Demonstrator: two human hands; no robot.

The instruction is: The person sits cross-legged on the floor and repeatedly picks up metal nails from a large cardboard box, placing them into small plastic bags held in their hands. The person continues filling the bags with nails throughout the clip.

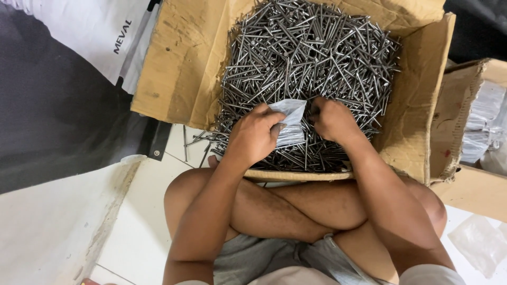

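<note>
Clear bag (pixel 289 124) | left hand (pixel 254 134) grip pinching it | right hand (pixel 331 120) grip clenched among nails (pixel 311 47)

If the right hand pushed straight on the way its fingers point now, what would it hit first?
Most likely the pile of nails in the cardboard box: the right hand already rests knuckles-down among them, beside the small plastic bag. Depth is unclear.

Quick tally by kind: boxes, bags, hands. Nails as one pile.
Cardboard boxes: 2, the big box and the side box
Nail pile: 1
Small clear bag held by left hand and right hand: 1
Hands: 2
Total: 6
</note>
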